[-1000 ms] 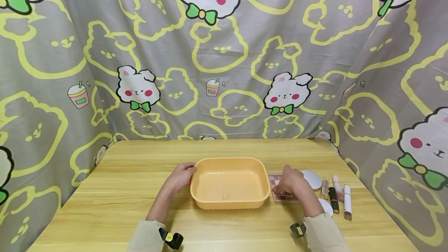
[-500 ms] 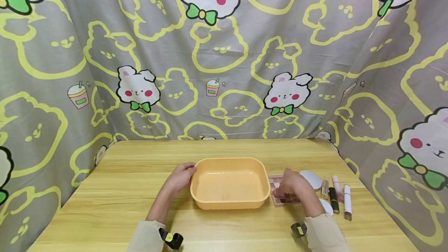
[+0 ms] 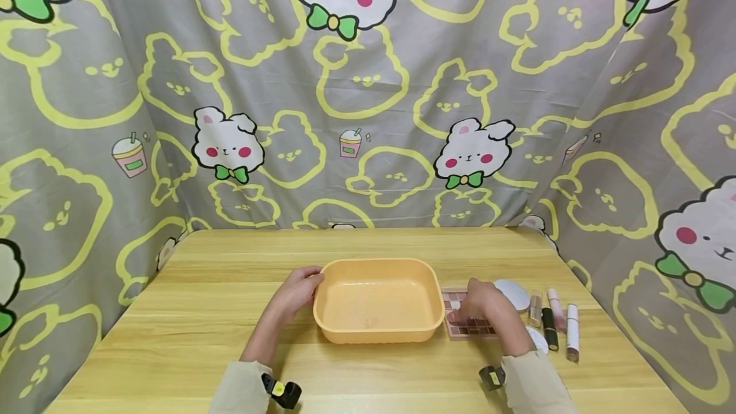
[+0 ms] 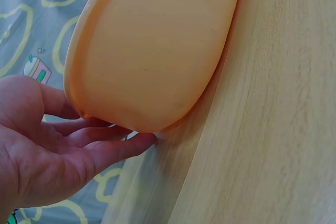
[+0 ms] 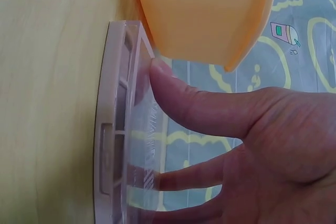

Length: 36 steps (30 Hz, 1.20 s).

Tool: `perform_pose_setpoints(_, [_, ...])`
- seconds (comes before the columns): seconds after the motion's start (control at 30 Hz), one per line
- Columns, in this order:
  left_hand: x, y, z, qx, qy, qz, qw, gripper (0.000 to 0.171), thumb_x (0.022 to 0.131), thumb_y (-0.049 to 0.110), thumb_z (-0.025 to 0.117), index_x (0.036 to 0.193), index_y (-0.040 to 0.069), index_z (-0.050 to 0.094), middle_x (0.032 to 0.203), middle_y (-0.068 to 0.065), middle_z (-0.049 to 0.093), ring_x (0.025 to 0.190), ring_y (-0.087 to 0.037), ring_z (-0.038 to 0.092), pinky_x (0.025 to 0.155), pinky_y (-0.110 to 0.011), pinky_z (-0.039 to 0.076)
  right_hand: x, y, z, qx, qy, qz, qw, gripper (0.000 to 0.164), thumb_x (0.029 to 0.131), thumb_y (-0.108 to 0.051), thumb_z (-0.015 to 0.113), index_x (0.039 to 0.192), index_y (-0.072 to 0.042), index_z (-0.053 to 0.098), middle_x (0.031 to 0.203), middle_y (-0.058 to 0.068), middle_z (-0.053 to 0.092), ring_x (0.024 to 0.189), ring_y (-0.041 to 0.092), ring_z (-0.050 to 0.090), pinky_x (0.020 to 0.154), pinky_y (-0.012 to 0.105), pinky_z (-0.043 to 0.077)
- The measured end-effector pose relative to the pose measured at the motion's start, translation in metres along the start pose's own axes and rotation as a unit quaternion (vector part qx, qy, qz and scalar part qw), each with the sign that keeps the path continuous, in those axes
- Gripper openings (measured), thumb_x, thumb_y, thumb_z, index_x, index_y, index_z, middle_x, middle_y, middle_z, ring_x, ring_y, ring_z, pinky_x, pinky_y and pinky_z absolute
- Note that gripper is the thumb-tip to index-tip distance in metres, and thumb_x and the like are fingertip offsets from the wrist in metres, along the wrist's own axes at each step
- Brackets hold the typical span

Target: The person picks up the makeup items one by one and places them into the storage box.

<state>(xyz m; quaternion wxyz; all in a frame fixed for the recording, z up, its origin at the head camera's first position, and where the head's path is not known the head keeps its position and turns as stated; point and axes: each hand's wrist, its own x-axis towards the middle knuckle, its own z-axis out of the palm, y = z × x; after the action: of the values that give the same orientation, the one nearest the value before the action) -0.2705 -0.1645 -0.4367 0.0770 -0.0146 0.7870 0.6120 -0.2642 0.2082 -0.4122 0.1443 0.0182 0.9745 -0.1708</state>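
A shallow orange plastic basin [image 3: 376, 336] stands on the wooden table. My left hand [image 3: 300, 287] touches its left end, with the fingers fairly straight along the outer wall below the rim, as the left wrist view shows. My right hand [image 3: 483, 300] is over a makeup palette [image 3: 473, 328] lying beside the basin's right end. In the right wrist view the palette's clear lid [image 5: 140, 150] faces the hand; the thumb [image 5: 178, 98] rests on it and spread fingers reach its surface. Part of the palette is hidden under the hand in the head view.
Right of the palette lie a round silver-white compact [image 3: 512, 294], a second white disc [image 3: 538, 340] partly behind the forearm, and several tubes, including a black tube [image 3: 549, 328] and a white tube [image 3: 572, 332]. A patterned curtain [image 3: 356, 197] borders the table's back and sides.
My right hand has slid the palette slightly toward me, turning it a little, then both stay nearly still. The left hand and the basin have not moved.
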Motion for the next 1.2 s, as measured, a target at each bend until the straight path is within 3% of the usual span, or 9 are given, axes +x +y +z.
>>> perform_pose_setpoints(0.1, [0.0,0.0,0.0,0.003,0.0,-0.002,1.0,0.039,0.105,0.015,0.047,0.138,-0.006,0.055,0.124,-0.023,0.065,0.107,-0.029,0.067,0.085,-0.041,0.059,0.0,0.0,-0.001,0.007,0.003,0.011,1.0,0.086,0.071,-0.037,0.093,0.12,0.02,0.051,0.103,0.032,0.059,0.098,0.045,0.06,0.088,0.056,0.054])
perform_pose_setpoints(0.2, [0.0,0.0,0.0,0.003,0.0,-0.002,1.0,0.039,0.105,0.015,0.047,0.138,-0.006,0.055,0.124,-0.023,0.065,0.106,-0.029,0.067,0.084,-0.041,0.059,0.001,0.0,-0.001,0.016,0.009,0.025,1.0,0.108,0.07,-0.037,0.094,0.137,0.023,0.035,0.123,0.048,0.044,0.118,0.063,0.047,0.097,0.066,0.047])
perform_pose_setpoints(0.3, [0.0,0.0,0.0,0.001,0.003,-0.003,1.0,0.039,0.105,0.015,0.048,0.137,-0.006,0.056,0.122,-0.022,0.065,0.104,-0.028,0.068,0.082,-0.04,0.06,0.0,-0.001,-0.002,0.025,0.012,0.031,0.999,0.117,0.07,-0.037,0.094,0.144,0.023,0.025,0.132,0.053,0.033,0.125,0.068,0.037,0.101,0.07,0.042])
perform_pose_setpoints(0.43, [0.001,-0.001,0.0,0.005,-0.001,-0.003,1.0,0.039,0.105,0.014,0.047,0.138,-0.006,0.056,0.123,-0.023,0.065,0.104,-0.029,0.067,0.082,-0.04,0.06,-0.001,-0.002,-0.003,0.023,0.024,0.022,0.999,0.113,0.07,-0.034,0.094,0.143,0.02,0.028,0.132,0.052,0.034,0.123,0.068,0.038,0.099,0.07,0.043])
perform_pose_setpoints(0.7, [0.0,0.0,0.0,-0.001,0.0,-0.007,1.0,0.038,0.105,0.014,0.047,0.137,-0.005,0.056,0.124,-0.022,0.065,0.106,-0.029,0.067,0.085,-0.043,0.059,-0.001,0.002,-0.007,0.043,0.051,-0.014,0.998,0.088,0.071,-0.019,0.091,0.136,0.012,0.041,0.131,0.049,0.037,0.119,0.069,0.04,0.094,0.074,0.043])
perform_pose_setpoints(0.93, [0.0,0.0,0.0,0.001,-0.004,-0.008,1.0,0.039,0.106,0.015,0.047,0.138,-0.005,0.055,0.124,-0.022,0.064,0.106,-0.028,0.067,0.086,-0.043,0.059,0.0,0.009,-0.012,0.061,0.099,-0.041,0.992,0.076,0.067,-0.004,0.082,0.133,0.008,0.047,0.119,0.04,0.047,0.108,0.055,0.05,0.086,0.063,0.05])
perform_pose_setpoints(1.1, [0.0,-0.001,-0.001,0.001,-0.004,-0.008,1.0,0.039,0.106,0.015,0.047,0.138,-0.005,0.056,0.123,-0.021,0.065,0.105,-0.028,0.067,0.085,-0.042,0.059,0.0,0.009,-0.018,0.069,0.121,-0.055,0.989,0.074,0.065,0.003,0.073,0.133,0.012,0.045,0.115,0.038,0.058,0.099,0.044,0.057,0.08,0.053,0.054])
perform_pose_setpoints(1.2, [0.001,-0.001,0.0,-0.002,-0.003,-0.007,1.0,0.038,0.105,0.014,0.048,0.137,-0.005,0.057,0.122,-0.021,0.065,0.103,-0.027,0.067,0.083,-0.041,0.059,0.0,0.01,-0.021,0.072,0.124,-0.052,0.988,0.063,0.067,0.005,0.068,0.126,0.017,0.049,0.106,0.034,0.062,0.091,0.039,0.059,0.077,0.05,0.055])
